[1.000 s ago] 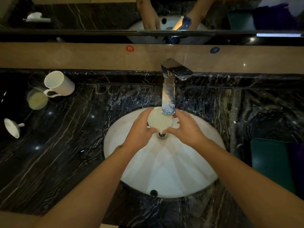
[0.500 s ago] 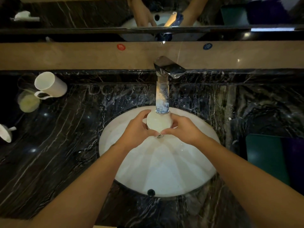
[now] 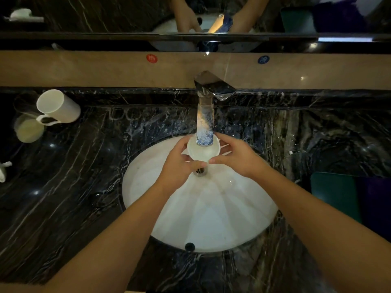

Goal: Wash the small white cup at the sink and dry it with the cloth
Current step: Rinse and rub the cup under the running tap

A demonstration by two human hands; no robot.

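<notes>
The small white cup (image 3: 203, 152) is held mouth-up directly under the chrome faucet (image 3: 206, 115), over the white oval sink (image 3: 211, 218). My left hand (image 3: 179, 163) grips its left side and my right hand (image 3: 237, 157) grips its right side, fingertips meeting at the cup's near rim above the drain. The spout's end hides part of the cup's far rim. A folded dark green and purple cloth (image 3: 347, 197) lies on the counter at the right edge.
On the black marble counter (image 3: 84, 187) at the left stand a white mug (image 3: 57, 107), a clear glass with a pale lid (image 3: 28, 129) and a small white object (image 3: 3, 171) at the edge. A beige ledge and a mirror run behind the faucet.
The cup has turned from tilted toward me to mouth-up under the spout. My right fingers have spread and shifted along its rim. The view has drifted slightly.
</notes>
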